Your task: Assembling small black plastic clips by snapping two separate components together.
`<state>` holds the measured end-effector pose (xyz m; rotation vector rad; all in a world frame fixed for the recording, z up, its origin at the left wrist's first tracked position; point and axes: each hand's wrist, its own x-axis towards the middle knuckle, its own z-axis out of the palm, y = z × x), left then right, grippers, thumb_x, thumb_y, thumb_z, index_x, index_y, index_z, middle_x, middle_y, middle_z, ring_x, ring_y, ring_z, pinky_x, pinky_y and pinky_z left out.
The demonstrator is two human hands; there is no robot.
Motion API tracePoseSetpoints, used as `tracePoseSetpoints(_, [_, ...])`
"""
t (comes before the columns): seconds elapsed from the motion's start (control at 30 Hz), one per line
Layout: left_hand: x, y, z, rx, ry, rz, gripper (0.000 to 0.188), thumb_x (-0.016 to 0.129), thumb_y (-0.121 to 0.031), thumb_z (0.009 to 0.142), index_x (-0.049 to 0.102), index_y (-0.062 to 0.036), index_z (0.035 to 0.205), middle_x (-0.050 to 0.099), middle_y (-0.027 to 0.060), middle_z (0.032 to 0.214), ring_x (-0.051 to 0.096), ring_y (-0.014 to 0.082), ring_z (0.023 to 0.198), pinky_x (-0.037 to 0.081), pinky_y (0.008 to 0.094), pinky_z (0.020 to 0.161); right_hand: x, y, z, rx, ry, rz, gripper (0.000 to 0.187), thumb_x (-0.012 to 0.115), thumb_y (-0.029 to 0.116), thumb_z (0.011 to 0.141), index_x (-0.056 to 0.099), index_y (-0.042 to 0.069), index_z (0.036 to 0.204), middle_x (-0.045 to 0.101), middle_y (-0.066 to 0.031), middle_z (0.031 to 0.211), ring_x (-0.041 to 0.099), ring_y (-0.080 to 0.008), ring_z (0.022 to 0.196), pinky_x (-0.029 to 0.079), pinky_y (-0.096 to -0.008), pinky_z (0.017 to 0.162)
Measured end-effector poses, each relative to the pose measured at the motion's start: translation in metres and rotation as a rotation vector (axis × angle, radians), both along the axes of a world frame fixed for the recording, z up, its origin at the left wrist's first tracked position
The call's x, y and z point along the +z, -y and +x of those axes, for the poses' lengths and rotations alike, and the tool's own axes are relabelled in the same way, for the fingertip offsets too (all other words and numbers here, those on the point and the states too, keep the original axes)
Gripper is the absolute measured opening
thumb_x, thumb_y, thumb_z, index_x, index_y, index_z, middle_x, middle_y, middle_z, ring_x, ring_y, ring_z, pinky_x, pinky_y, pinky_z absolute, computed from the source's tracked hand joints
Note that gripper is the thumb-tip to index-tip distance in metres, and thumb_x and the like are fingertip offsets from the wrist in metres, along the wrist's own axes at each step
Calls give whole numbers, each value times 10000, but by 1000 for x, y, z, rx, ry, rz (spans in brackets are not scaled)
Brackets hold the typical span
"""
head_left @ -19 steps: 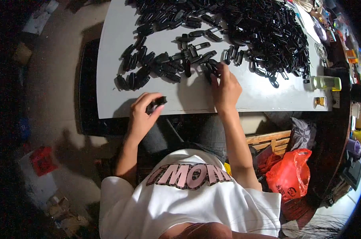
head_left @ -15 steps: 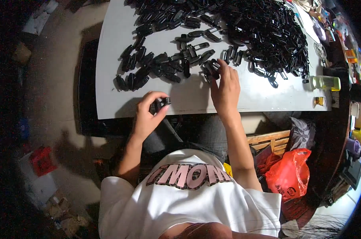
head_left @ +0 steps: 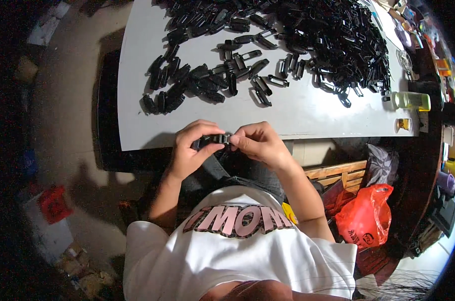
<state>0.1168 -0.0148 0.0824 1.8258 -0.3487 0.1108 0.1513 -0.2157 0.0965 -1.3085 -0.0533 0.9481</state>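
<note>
Head view: left hand (head_left: 188,146) and right hand (head_left: 263,145), grip clamped on black parts (head_left: 219,139), at bare table edge (head_left: 327,134).

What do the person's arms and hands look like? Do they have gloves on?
No gloves: the left hand and right hand are bare. The forearms are uncovered too, with no watch or bracelet that I can see. The short, loose sleeves are white, part of a white shirt with big pink letters edged in dark trim.
</note>
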Motion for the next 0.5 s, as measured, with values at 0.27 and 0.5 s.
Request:
tracePoseSetpoints(0.27, [11, 2, -10, -101, 89, 235, 269, 714, -31, 645, 631, -29, 901, 645, 119, 892, 633, 252, 804, 503, 320, 681, 15, 1, -4, 173, 403, -362, 293, 639, 235, 835, 620, -49, 904, 552, -8, 593, 489, -62, 531, 378, -211, 439])
tracePoseSetpoints(0.5, [2, 17, -20, -135, -16, -79, 255, 738, -68, 670, 624, -15, 892, 647, 123, 907, 631, 236, 821, 489, 314, 721, -28, 5, -33, 174, -140, 371, 458, 531, 430, 872, 537, -4, 1018, 545, -44, 654, 544, -100, 525, 447, -204, 473])
